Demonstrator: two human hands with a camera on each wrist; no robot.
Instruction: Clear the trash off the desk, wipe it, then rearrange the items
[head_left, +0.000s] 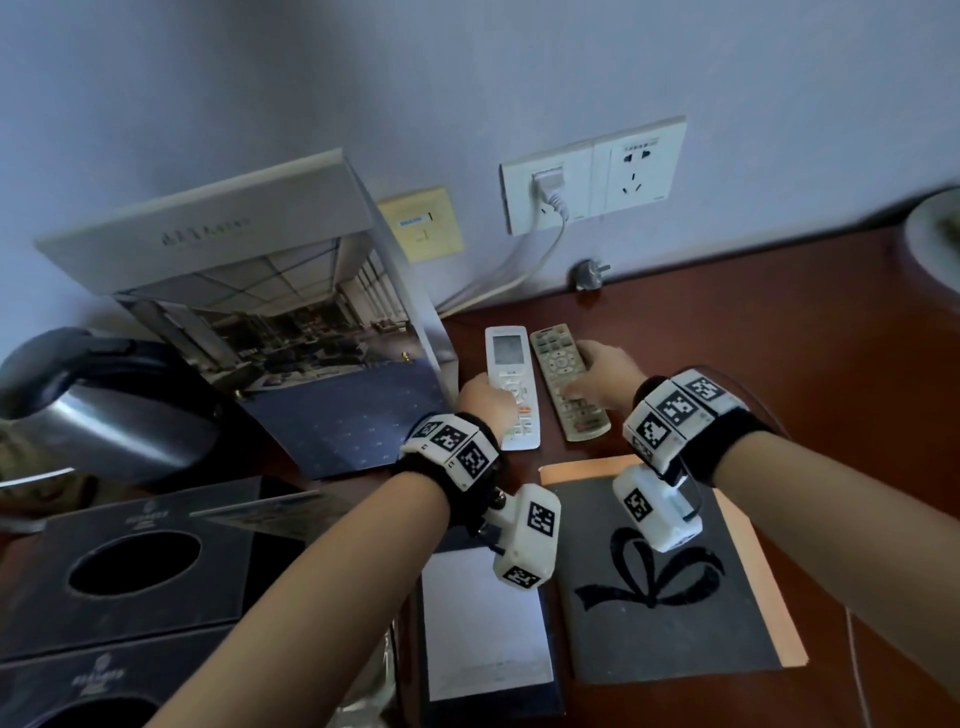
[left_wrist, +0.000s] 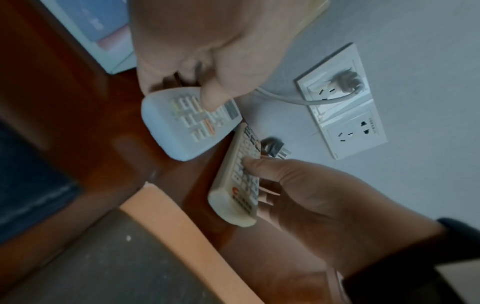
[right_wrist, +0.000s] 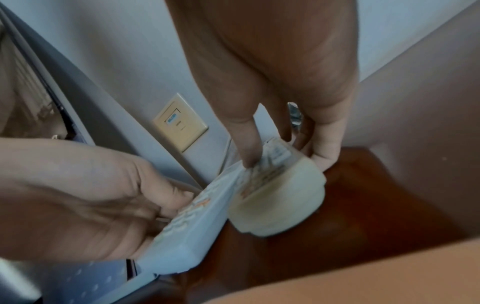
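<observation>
Two remotes lie side by side on the red-brown desk (head_left: 727, 364) near the wall. My left hand (head_left: 493, 400) grips the white remote (head_left: 511, 384) with a small screen, thumb on its buttons. In the left wrist view the white remote (left_wrist: 187, 125) is held by its near end, thumb on top and fingers beneath. My right hand (head_left: 582, 376) grips the beige remote (head_left: 563, 384), thumb on the keypad and fingers on the far side. In the right wrist view the beige remote (right_wrist: 280, 191) touches the white remote (right_wrist: 192, 222) along one edge. Whether either is lifted is unclear.
A standing brochure (head_left: 291, 312), a steel kettle (head_left: 104, 410) and black tissue boxes (head_left: 135, 566) fill the left. A white notepad (head_left: 483, 623) and a dark bow-printed card (head_left: 660, 587) on orange paper lie in front. Behind are wall sockets (head_left: 592, 176) and a loose plug (head_left: 589, 273).
</observation>
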